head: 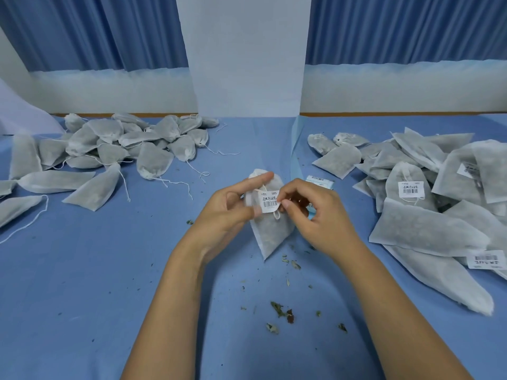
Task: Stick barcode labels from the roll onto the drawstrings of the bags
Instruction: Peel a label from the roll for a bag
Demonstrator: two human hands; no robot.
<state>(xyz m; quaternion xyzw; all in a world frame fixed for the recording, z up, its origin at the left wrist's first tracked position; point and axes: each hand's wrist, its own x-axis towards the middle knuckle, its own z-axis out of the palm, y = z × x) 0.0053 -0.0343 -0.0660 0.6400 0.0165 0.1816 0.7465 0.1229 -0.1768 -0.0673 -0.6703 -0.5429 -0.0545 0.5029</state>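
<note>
Blue cloth (pixel 82 270) covers the work table; blue curtains (pixel 82 31) and a white pillar (pixel 247 50) form the background.

Reference item: the bag (pixel 270 237), held just above the cloth at table centre, neck end away from the person, lower corner pointing toward the person.

- Barcode label (pixel 270 201): lies across the upper half of the bag, print facing up, on the drawstring (pixel 276 215), which loops out below its lower edge.
- Left hand (pixel 227 212): grips the bag from its left side; thumb tip on the label's lower left corner, forefinger extended across the bag's top.
- Right hand (pixel 315 215): pinches the label's right edge between thumb and forefinger.
- Label roll (pixel 319 181): just right of the bag, partly hidden behind the right hand.
- Unlabelled bags (pixel 115 144): heaped far left of the bag.
- Labelled bags (pixel 428 193): heaped far right of the bag.
- Leaf fragments (pixel 279 309): scattered on the cloth on the near side of the bag.
</note>
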